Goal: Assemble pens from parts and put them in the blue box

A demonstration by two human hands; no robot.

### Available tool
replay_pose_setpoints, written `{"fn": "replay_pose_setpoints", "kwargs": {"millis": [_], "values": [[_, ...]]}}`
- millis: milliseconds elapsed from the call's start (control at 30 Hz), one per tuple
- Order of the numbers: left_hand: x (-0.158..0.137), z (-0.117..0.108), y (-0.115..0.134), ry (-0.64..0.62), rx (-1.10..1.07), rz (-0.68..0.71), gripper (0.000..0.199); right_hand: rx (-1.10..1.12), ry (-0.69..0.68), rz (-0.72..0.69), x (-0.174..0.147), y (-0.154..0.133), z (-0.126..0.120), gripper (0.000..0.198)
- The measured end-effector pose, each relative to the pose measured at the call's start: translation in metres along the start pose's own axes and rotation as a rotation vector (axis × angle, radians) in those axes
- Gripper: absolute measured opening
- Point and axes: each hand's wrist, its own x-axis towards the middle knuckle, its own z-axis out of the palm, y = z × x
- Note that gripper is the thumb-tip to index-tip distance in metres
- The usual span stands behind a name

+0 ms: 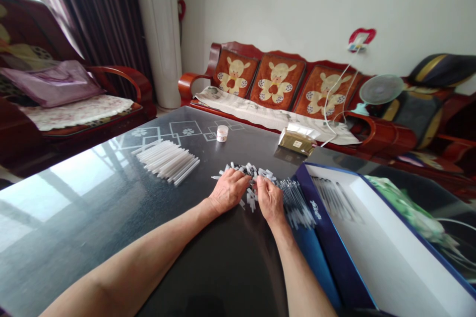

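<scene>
White, stubby pieces (252, 202) around left hand (230, 189) and right hand (270, 200), glossy tabletop (111, 208) beneath.

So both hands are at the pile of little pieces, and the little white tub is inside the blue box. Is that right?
Not quite: the head view shows the little white tub on the dark table, outside the blue box. The left hand and right hand are at the little pieces.
</scene>
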Motion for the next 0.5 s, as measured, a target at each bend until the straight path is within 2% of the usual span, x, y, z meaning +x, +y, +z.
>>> {"fn": "replay_pose_setpoints", "kwargs": {"millis": [67, 167, 367, 500], "values": [[-0.0002, 0.0000, -0.0002, -0.004, -0.002, -0.012, 0.030, 0.034, -0.007, -0.035, -0.0003, -0.0013, -0.0007, 0.027], [-0.0003, -0.0013, -0.0002, -0.007, -0.009, -0.010, 0.030, 0.036, -0.023, -0.082, -0.0009, -0.0023, -0.0012, 0.023], [0.0003, -0.0018, 0.0012, -0.025, -0.024, 0.024, 0.028, -0.035, -0.019, -0.031, -0.0011, 0.0031, 0.0018, 0.044], [-0.0002, 0.0005, 0.0004, -0.014, -0.027, 0.015, 0.027, 0.014, -0.005, 0.022, -0.0008, 0.0040, 0.0015, 0.042]]}}
